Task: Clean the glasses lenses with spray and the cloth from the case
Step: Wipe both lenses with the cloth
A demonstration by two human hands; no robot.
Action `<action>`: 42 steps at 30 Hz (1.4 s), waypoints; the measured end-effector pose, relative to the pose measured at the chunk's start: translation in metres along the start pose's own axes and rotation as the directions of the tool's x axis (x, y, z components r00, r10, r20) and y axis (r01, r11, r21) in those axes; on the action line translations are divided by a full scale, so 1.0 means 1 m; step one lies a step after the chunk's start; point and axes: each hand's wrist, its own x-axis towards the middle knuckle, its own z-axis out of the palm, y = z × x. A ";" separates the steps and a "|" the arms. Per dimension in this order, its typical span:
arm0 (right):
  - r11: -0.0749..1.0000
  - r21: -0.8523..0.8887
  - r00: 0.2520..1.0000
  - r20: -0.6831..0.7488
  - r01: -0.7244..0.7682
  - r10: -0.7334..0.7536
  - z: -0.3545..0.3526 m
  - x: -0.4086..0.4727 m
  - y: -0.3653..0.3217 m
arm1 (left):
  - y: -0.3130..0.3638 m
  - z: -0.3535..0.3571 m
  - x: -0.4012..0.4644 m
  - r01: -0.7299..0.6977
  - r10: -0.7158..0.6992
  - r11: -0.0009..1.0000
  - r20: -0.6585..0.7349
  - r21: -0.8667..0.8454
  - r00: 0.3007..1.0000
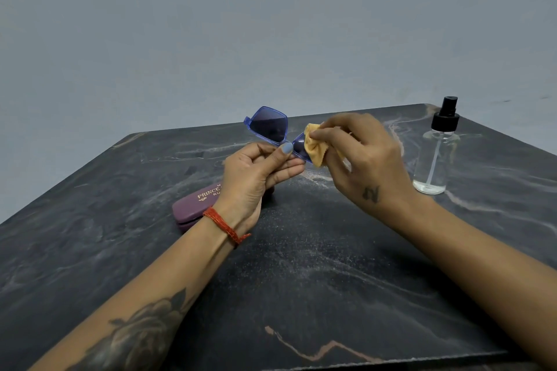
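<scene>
Left hand [256,172] grip pinches blue plastic-framed tinted glasses [269,126] at the bridge above dark marble table [316,265], right hand [361,153] grip pinches small yellow cloth [315,146] onto one lens, clear spray bottle [437,153] upright at right.

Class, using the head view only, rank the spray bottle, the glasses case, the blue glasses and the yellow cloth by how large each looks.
1. Spray bottle
2. Glasses case, partly hidden by the left hand, so unsure against the glasses
3. Blue glasses
4. Yellow cloth, bunched
</scene>
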 end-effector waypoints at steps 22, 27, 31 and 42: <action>1.000 0.012 1.000 -0.006 -0.002 0.002 0.002 0.000 -0.003 | -0.002 0.002 -0.002 0.032 -0.031 0.999 0.048 -0.019 0.998; 0.998 -0.008 0.998 0.007 -0.056 0.056 0.000 0.000 0.000 | 0.000 0.000 -0.001 0.026 -0.025 0.999 0.025 -0.037 0.999; 0.996 0.054 0.997 0.041 -0.066 0.064 -0.002 -0.003 -0.004 | 0.000 -0.001 0.000 0.019 -0.019 0.998 0.009 -0.057 1.000; 0.992 0.120 0.998 0.032 0.044 -0.048 0.006 -0.007 -0.009 | -0.002 -0.001 -0.002 0.015 -0.016 1.000 0.040 0.014 0.999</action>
